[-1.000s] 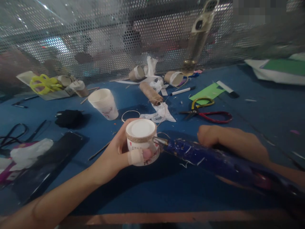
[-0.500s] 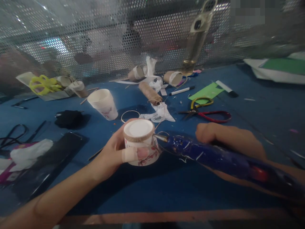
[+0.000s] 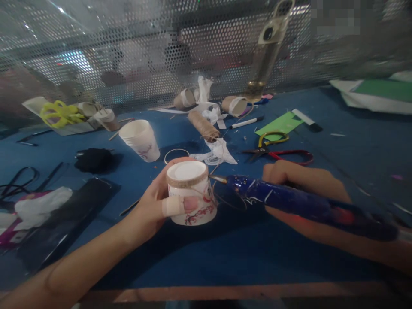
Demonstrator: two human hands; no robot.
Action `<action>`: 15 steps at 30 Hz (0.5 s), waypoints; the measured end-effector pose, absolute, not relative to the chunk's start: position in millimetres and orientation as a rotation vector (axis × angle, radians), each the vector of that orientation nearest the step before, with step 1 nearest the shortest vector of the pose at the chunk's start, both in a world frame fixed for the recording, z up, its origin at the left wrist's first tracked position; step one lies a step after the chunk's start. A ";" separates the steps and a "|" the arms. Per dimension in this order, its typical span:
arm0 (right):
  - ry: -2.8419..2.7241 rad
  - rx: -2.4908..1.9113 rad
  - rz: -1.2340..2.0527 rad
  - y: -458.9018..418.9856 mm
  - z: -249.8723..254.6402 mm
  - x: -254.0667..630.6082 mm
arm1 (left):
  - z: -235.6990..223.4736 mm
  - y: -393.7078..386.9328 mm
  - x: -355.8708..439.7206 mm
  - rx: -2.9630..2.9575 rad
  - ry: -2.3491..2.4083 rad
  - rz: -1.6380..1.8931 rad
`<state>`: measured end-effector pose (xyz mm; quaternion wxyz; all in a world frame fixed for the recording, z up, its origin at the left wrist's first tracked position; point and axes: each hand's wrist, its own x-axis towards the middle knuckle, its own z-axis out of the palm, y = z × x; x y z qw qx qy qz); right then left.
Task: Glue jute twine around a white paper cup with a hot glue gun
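Note:
My left hand is wrapped round an upside-down white paper cup with a red print and a band of brown twine near its top. A bandage covers the thumb lying across the cup's side. My right hand grips a blue hot glue gun, its metal nozzle pointing left and almost touching the cup just below the twine band. A loose strand of twine hangs by the nozzle.
On the blue table lie a second paper cup, a twine spool, red-handled pliers, a marker, green paper, yellow scissors, cardboard rolls and a black tablet. Perforated metal mesh closes the back.
The cup has tipped more upright and settled lower. The glue gun has drawn up and flatter, its nozzle now slightly back from the cup's side.

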<state>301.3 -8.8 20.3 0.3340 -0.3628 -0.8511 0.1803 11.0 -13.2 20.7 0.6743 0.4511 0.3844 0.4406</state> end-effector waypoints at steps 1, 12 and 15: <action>-2.223 -0.957 0.482 -8.8 19.7 300.2 | 20.6 -13.0 10.6 1.031 0.855 0.987; -2.257 -0.978 0.476 -11.8 21.2 300.0 | 16.7 -6.1 10.5 1.144 0.797 0.960; -2.193 -1.041 0.432 -6.5 20.8 297.3 | 17.9 -5.2 10.6 1.125 0.800 0.977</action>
